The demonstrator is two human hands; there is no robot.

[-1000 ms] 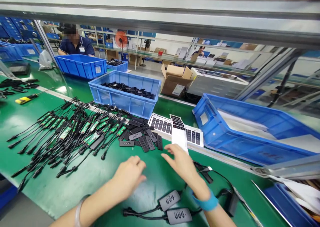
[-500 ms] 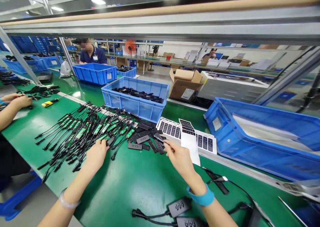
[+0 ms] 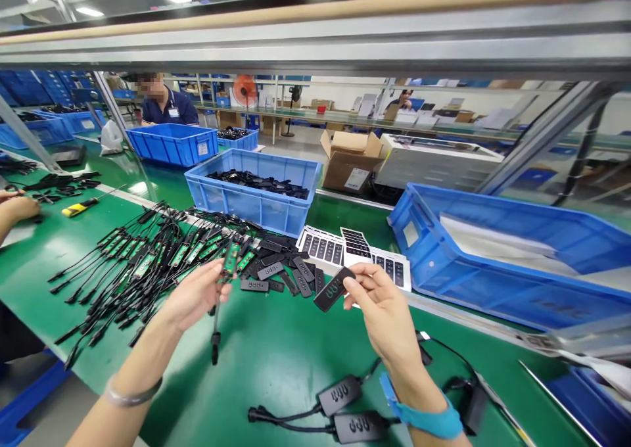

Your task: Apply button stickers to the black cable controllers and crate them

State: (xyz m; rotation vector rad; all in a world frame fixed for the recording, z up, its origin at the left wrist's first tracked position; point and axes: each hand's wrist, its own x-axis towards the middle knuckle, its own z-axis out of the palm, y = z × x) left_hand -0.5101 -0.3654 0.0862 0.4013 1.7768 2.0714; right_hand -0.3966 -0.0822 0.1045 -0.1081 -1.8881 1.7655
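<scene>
My left hand (image 3: 200, 292) is closed on a green circuit board (image 3: 231, 260) with a black cable, whose plug (image 3: 215, 348) dangles over the bench. Between the thumb and fingers of my right hand (image 3: 384, 305) is a black plastic cover (image 3: 331, 290) with cut-out slots, raised above the bench. A large heap of wired circuit boards (image 3: 145, 263) lies left of my left hand. Loose black covers (image 3: 270, 271) are piled between and beyond my hands. Below my right hand lie two closed black cases (image 3: 340, 394) with cables.
A blue bin (image 3: 251, 200) of black parts stands behind the heap. Sticker sheets (image 3: 323, 244) lie near another blue bin (image 3: 493, 263) holding white sheets. A yellow-handled screwdriver (image 3: 79, 207) and a co-worker's hand (image 3: 20, 209) are at the left. A metal rail crosses overhead.
My left hand has lifted a wired circuit board from the heap. My right hand has picked up a black cover from the pile and drawn it back. The view has shifted slightly.
</scene>
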